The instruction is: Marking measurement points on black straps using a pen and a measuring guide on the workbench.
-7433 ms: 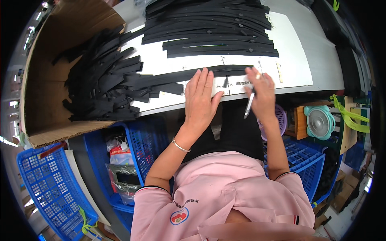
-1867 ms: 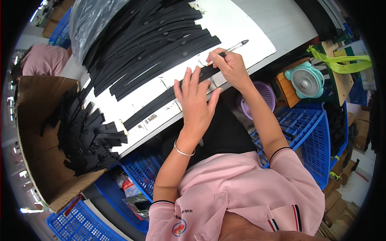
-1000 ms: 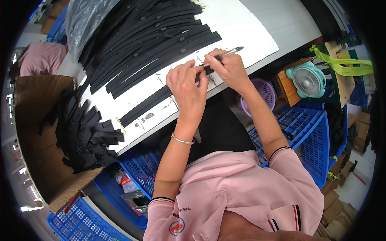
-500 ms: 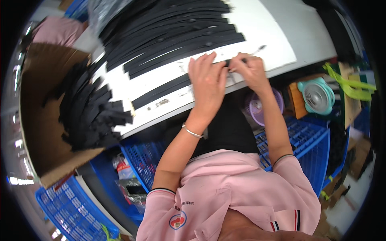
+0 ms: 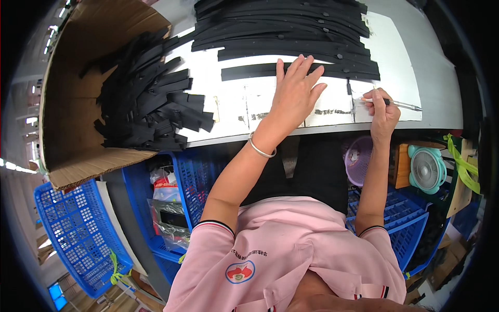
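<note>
My left hand (image 5: pixel 294 92) lies flat with fingers spread, its fingertips resting on a long black strip (image 5: pixel 249 72) laid across the white table (image 5: pixel 400 57). My right hand (image 5: pixel 383 110) sits near the table's front edge and grips a thin pen-like tool (image 5: pixel 403 104) that points to the right. Behind the strip lies a stack of several similar black strips (image 5: pixel 280 31). A silver bracelet (image 5: pixel 260 150) circles my left wrist.
A cardboard box (image 5: pixel 67 109) on its side at the left spills a heap of short black strips (image 5: pixel 145 104). Below the table are blue crates (image 5: pixel 78 234), a purple basket (image 5: pixel 357 160), a small teal fan (image 5: pixel 426 169) and bagged items (image 5: pixel 169 208).
The black strip under my hands has moved back against the stack. My left hand now lies flat on it, and my right hand has drawn away to the right with the tool.
</note>
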Demonstrator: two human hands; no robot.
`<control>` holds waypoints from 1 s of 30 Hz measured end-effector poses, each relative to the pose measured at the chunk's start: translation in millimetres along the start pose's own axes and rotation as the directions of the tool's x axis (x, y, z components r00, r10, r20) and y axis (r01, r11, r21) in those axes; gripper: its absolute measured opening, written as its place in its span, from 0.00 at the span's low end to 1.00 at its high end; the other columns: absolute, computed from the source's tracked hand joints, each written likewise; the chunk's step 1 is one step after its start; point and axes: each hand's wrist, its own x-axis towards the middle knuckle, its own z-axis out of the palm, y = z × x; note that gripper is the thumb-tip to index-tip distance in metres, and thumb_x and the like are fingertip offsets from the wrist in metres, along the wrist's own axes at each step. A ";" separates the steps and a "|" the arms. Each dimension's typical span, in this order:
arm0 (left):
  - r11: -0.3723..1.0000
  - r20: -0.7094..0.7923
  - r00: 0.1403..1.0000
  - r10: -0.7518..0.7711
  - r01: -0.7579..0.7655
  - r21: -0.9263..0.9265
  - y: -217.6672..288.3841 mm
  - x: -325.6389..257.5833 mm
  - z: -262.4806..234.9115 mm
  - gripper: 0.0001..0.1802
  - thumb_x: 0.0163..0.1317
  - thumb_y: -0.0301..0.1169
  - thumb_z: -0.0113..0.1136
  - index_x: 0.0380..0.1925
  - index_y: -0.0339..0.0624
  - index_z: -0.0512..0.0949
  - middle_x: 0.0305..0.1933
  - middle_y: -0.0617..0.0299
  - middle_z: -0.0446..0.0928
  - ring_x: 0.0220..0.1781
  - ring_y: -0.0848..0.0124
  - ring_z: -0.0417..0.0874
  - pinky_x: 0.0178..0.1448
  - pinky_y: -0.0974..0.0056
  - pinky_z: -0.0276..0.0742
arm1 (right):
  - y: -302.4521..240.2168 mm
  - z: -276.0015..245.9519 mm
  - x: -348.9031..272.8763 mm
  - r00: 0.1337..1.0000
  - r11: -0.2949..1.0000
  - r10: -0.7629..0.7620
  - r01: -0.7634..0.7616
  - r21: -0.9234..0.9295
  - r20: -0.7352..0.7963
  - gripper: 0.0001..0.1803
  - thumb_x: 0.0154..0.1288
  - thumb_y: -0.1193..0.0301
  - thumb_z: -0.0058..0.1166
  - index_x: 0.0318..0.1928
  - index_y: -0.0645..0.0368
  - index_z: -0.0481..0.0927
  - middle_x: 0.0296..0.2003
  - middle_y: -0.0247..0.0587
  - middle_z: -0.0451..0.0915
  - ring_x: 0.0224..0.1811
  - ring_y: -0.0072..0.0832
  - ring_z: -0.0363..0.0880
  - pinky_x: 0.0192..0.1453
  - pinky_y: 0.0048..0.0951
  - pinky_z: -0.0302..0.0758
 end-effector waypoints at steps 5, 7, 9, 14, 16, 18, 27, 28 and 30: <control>0.995 -0.028 0.999 -0.027 0.029 0.094 -10.3 -41.0 -46.3 0.17 0.72 0.26 0.57 0.58 0.38 0.82 0.71 0.44 0.74 0.79 0.46 0.65 0.82 0.34 0.48 | -1.0 -3.2 0.1 1.000 1.000 0.006 -0.006 -0.021 -0.009 0.14 0.78 0.69 0.56 0.35 0.64 0.87 0.31 0.36 0.86 0.26 0.13 0.72 0.32 0.16 0.71; 0.962 -0.011 0.992 -0.123 0.122 0.245 -18.1 -70.9 -80.9 0.17 0.68 0.21 0.55 0.55 0.40 0.83 0.70 0.46 0.74 0.80 0.48 0.65 0.83 0.34 0.46 | -2.0 -2.0 0.1 1.000 1.000 0.001 -0.001 -0.024 -0.001 0.14 0.78 0.69 0.56 0.35 0.65 0.87 0.32 0.35 0.86 0.26 0.13 0.72 0.32 0.17 0.71; 0.874 -0.043 0.984 -0.172 0.172 0.455 -35.7 -99.1 -115.1 0.19 0.64 0.17 0.55 0.53 0.43 0.83 0.71 0.49 0.74 0.81 0.49 0.63 0.84 0.34 0.43 | -5.4 0.8 1.5 1.000 1.000 0.002 -0.002 -0.020 0.010 0.14 0.78 0.69 0.56 0.35 0.65 0.87 0.32 0.35 0.86 0.26 0.13 0.72 0.31 0.17 0.70; 0.713 -0.066 0.952 -0.300 0.269 0.648 -64.9 -124.1 -175.6 0.18 0.64 0.19 0.61 0.51 0.51 0.85 0.73 0.57 0.73 0.82 0.49 0.60 0.84 0.34 0.41 | -8.8 2.9 2.4 0.999 0.999 0.045 -0.045 -0.022 0.004 0.13 0.78 0.70 0.57 0.35 0.65 0.87 0.31 0.33 0.86 0.27 0.12 0.73 0.30 0.17 0.67; 0.733 -0.091 0.963 -0.255 0.254 0.631 -62.9 -113.9 -183.3 0.08 0.63 0.23 0.67 0.39 0.49 0.84 0.69 0.61 0.77 0.81 0.52 0.64 0.84 0.34 0.42 | -2.5 2.1 3.2 0.999 0.999 0.035 -0.035 -0.020 0.006 0.13 0.78 0.70 0.57 0.36 0.65 0.87 0.31 0.33 0.85 0.28 0.12 0.73 0.30 0.17 0.67; 0.766 -0.157 0.969 -0.194 0.249 0.593 -59.0 -99.9 -180.8 0.08 0.57 0.25 0.73 0.29 0.48 0.81 0.64 0.62 0.81 0.79 0.55 0.68 0.84 0.37 0.44 | -1.9 -0.2 2.1 0.999 0.998 0.049 -0.049 -0.029 0.020 0.13 0.78 0.70 0.57 0.36 0.65 0.88 0.31 0.31 0.85 0.29 0.11 0.74 0.31 0.16 0.67; 0.984 -0.097 0.994 -0.056 0.072 0.160 -3.6 -60.0 -43.5 0.05 0.63 0.25 0.69 0.38 0.41 0.83 0.58 0.56 0.82 0.69 0.55 0.79 0.79 0.42 0.60 | -13.0 6.3 3.7 0.999 0.999 0.036 -0.036 -0.013 0.041 0.10 0.78 0.69 0.58 0.50 0.60 0.87 0.30 0.29 0.85 0.27 0.12 0.75 0.32 0.18 0.70; 0.989 -0.132 0.991 -0.029 0.048 0.141 5.8 -59.2 -27.6 0.07 0.65 0.25 0.69 0.43 0.42 0.86 0.56 0.56 0.85 0.67 0.56 0.82 0.79 0.45 0.62 | -14.7 7.6 3.9 0.997 0.993 0.074 -0.071 -0.093 0.032 0.11 0.76 0.71 0.60 0.54 0.57 0.87 0.31 0.33 0.88 0.29 0.17 0.81 0.34 0.20 0.74; 0.995 -0.118 0.993 -0.014 0.025 0.093 20.2 -57.2 -13.1 0.10 0.65 0.25 0.68 0.46 0.39 0.87 0.57 0.54 0.85 0.68 0.55 0.81 0.79 0.44 0.61 | -13.1 17.0 1.9 0.993 0.969 -0.121 0.120 -0.214 0.009 0.12 0.73 0.72 0.62 0.55 0.56 0.87 0.32 0.36 0.89 0.30 0.21 0.83 0.35 0.23 0.76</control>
